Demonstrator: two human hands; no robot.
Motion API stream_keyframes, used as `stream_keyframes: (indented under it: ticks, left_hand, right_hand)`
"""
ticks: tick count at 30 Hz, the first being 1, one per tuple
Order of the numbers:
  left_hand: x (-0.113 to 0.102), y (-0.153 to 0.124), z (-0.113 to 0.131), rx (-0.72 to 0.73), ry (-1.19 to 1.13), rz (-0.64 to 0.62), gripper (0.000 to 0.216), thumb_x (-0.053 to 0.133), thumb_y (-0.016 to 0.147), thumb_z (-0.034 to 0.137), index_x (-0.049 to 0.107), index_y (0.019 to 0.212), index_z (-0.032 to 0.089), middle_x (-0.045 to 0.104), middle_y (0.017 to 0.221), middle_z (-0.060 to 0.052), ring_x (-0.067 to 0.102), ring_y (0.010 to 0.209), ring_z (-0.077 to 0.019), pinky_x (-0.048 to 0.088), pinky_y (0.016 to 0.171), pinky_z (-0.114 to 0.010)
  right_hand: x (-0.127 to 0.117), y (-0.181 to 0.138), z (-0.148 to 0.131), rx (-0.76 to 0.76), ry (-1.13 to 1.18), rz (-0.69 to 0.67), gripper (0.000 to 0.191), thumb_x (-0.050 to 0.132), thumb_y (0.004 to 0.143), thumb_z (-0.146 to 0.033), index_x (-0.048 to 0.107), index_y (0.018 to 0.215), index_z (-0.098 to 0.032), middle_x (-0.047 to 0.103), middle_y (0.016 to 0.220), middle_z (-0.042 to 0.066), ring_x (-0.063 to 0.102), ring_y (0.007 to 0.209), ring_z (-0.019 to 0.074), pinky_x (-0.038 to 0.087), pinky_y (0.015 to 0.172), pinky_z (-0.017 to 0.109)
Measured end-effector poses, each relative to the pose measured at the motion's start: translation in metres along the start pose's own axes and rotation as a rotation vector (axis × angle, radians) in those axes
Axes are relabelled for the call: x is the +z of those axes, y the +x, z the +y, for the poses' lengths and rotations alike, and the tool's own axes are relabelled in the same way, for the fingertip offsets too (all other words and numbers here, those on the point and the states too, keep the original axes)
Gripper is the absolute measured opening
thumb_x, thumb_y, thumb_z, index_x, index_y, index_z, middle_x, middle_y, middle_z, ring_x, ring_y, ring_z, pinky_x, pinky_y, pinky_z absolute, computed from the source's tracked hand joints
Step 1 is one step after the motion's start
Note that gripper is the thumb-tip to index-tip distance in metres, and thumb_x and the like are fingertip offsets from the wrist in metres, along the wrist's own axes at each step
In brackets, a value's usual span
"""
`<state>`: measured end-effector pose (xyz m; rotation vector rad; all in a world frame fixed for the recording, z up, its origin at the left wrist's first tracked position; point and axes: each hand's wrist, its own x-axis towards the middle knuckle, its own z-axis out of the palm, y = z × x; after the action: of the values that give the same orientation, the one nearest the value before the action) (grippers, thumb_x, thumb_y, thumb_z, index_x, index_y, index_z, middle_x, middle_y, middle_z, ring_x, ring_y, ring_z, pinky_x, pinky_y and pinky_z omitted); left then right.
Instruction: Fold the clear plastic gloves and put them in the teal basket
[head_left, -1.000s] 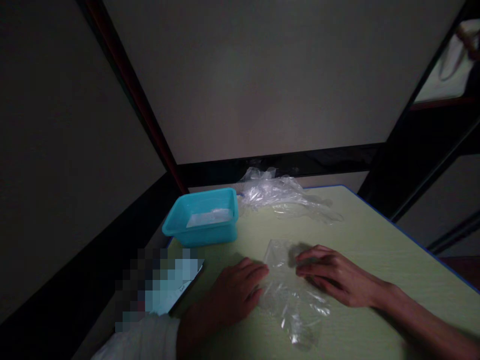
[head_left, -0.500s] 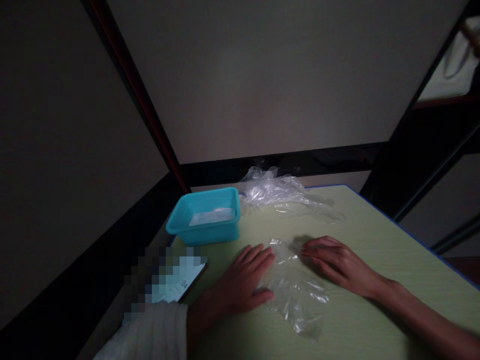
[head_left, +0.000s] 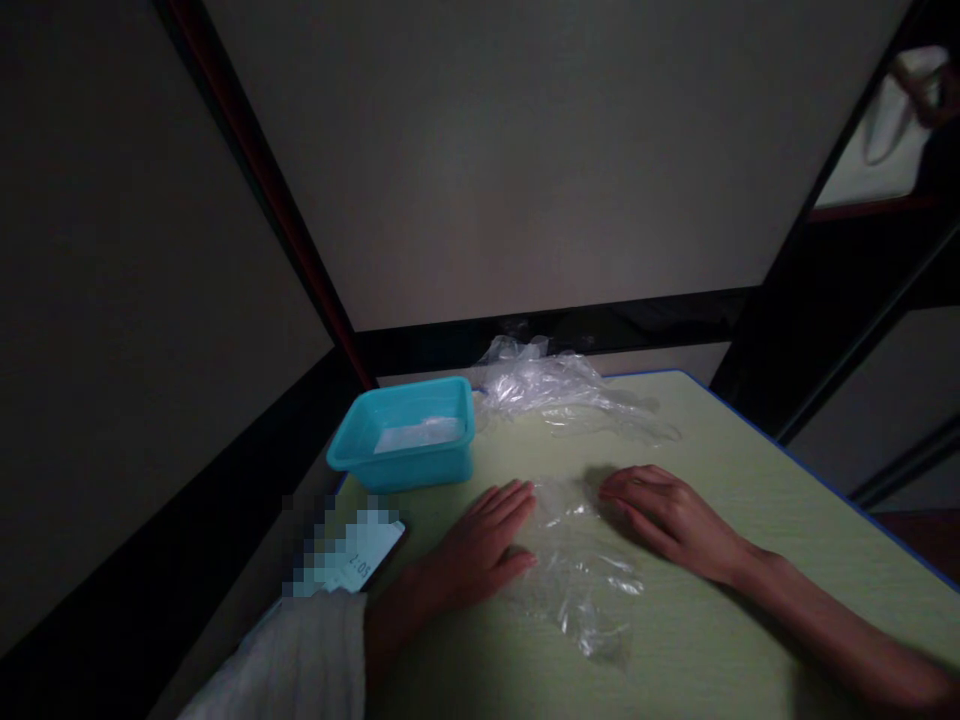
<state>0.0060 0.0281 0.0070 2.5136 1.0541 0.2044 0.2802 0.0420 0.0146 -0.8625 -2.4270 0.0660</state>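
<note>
A thin, crumpled piece of clear plastic (head_left: 581, 575), which looks like a disposable glove, lies spread on the table in front of me. My left hand (head_left: 484, 545) rests palm down at its left edge, fingers stretched out and thumb apart. At the upper right of the plastic, my right hand (head_left: 660, 515) is bent with its fingertips pressed together on the edge. Those fingertips are partly hidden, in shadow. Farther back lies a loose heap of similar clear plastic (head_left: 536, 380).
A turquoise plastic basket (head_left: 405, 465) with something white and flat inside stands at the table's back left. A phone (head_left: 367, 555) with a lit screen, partly pixelated, lies by my left sleeve. The pale green table (head_left: 735, 470) has a blue edge; panels rise behind it.
The view has shifted slightly. My left hand lies a little farther left, at the edge of the plastic. My right hand stays at the upper right, its fingers drawn closer together.
</note>
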Motion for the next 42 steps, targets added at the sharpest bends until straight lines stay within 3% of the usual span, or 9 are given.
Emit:
stream_keyframes:
  ticks: [22,32,42]
  left_hand:
    - [-0.002,0.019,0.006,0.025,0.215,-0.068,0.076,0.058,0.080,0.052,0.030,0.139,0.014,0.019,0.149,-0.012,0.013,0.138,-0.0267,0.013,0.111,-0.046]
    - [0.005,0.020,-0.002,0.063,0.235,0.007,0.081,0.053,0.077,0.064,0.033,0.138,0.015,0.023,0.149,-0.013,0.016,0.138,-0.0262,0.009,0.111,-0.046]
    - [0.001,0.011,0.010,-0.164,0.259,0.009,0.082,0.054,0.080,0.057,0.026,0.140,0.008,0.021,0.148,-0.018,0.015,0.138,-0.0298,0.013,0.110,-0.050]
  right_hand:
    - [0.002,0.002,0.000,0.029,-0.052,-0.095,0.029,0.035,0.093,-0.024,0.062,0.098,-0.017,0.068,0.090,0.010,0.063,0.082,0.0218,0.052,0.074,0.040]
    - [0.005,0.001,0.004,0.007,-0.081,-0.117,0.029,0.034,0.093,-0.024,0.061,0.100,-0.016,0.068,0.089,0.010,0.064,0.083,0.0221,0.052,0.075,0.040]
    - [0.002,0.000,0.005,0.018,-0.092,-0.109,0.029,0.035,0.093,-0.023,0.062,0.101,-0.017,0.068,0.092,0.011,0.063,0.084,0.0224,0.052,0.076,0.041]
